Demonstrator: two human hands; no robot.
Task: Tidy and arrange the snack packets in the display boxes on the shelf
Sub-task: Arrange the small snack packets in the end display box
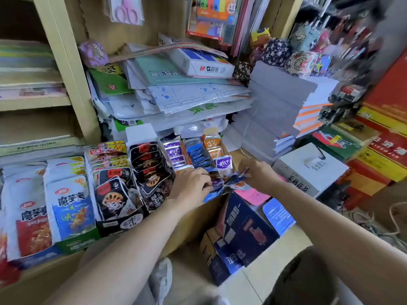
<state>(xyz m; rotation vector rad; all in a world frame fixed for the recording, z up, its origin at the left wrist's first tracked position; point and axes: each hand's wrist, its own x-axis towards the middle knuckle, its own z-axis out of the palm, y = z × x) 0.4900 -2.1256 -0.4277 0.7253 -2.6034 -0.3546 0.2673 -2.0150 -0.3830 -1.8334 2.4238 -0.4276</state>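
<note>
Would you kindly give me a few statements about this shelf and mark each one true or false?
1. The left hand grips packets at the front of the cardboard box. True.
2. The right hand is empty. False: its fingers pinch a blue packet.
3. A pair of pink scissors hangs above the paper pile. True.
4. The orange packets stand left of the purple packets. False: they stand to the right, past the blue row.
</note>
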